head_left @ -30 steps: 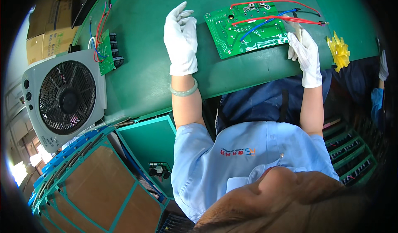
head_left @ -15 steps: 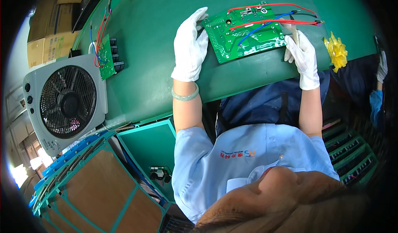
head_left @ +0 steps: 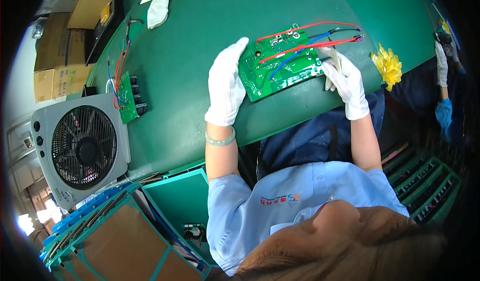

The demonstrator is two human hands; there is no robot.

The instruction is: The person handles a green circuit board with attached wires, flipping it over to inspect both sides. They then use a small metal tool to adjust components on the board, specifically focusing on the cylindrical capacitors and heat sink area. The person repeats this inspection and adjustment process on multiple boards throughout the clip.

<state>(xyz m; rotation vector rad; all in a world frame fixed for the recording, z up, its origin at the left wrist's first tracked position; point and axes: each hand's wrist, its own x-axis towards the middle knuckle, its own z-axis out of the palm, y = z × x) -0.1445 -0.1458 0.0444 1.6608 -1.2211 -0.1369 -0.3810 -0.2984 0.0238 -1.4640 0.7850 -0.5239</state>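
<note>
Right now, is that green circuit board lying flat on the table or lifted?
Cannot tell: both gloved hands, left hand and right hand, grip the circuit board edges.

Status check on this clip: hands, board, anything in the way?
Left hand and right hand, both gloved, grip the green circuit board at its ends. Board over green table, red and blue wires attached. Nothing obstructing.

Circuit board on table between hands; fan far left; bow right.

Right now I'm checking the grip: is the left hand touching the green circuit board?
Touching. The head view shows the gloved left hand wrapped over the left edge of the green circuit board, with no gap between them.
</note>
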